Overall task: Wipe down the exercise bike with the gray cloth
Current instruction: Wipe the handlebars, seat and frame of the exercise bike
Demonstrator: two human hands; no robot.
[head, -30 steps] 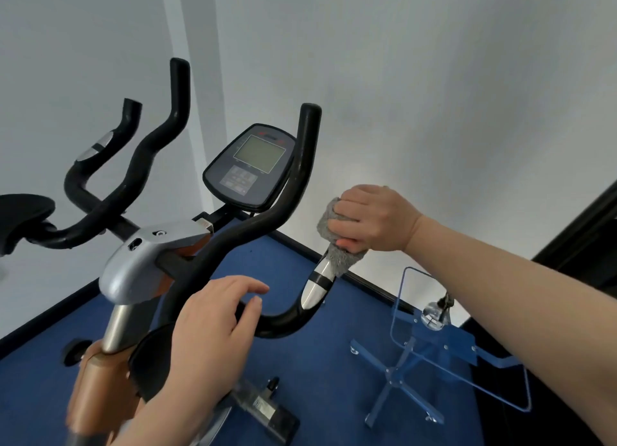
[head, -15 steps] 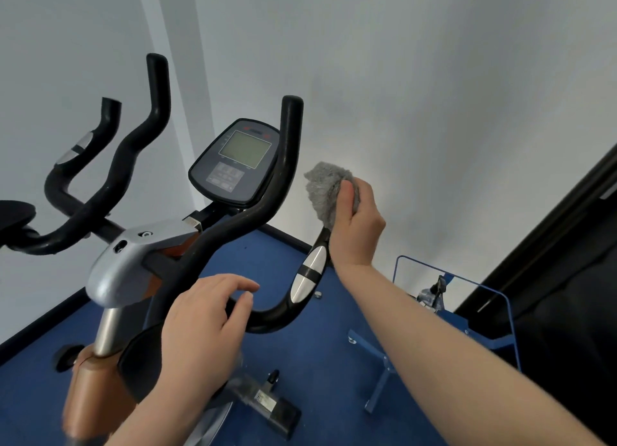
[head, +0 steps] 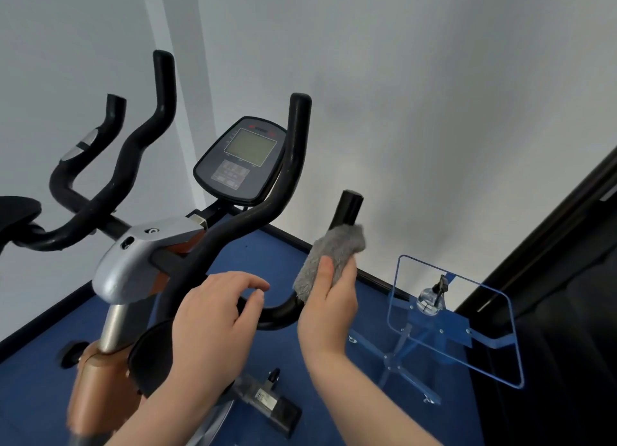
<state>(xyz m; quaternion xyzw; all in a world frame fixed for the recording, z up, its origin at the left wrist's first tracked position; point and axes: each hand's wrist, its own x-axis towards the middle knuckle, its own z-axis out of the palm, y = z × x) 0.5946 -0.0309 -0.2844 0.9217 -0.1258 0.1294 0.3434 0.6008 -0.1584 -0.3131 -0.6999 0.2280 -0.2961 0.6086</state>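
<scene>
The exercise bike (head: 143, 265) fills the left and centre, with black curved handlebars, a silver clamp and a grey console (head: 242, 163) with a screen. My right hand (head: 329, 308) grips the gray cloth (head: 334, 252), which is wrapped around the short right handlebar grip (head: 349, 208); the grip's black tip sticks out above the cloth. My left hand (head: 213, 325) rests on the lower bend of the black handlebar (head: 233, 235), fingers loosely curled over it.
A clear blue-edged acrylic stand (head: 500, 338) with a small glass spray bottle (head: 430, 298) sits on the blue floor at the right. White walls meet in the corner behind the bike. A dark door frame (head: 551, 262) runs along the right edge.
My right hand has slid the cloth down the right grip from its tip toward the bend, uncovering the black tip. My left hand stays on the handlebar bend.
</scene>
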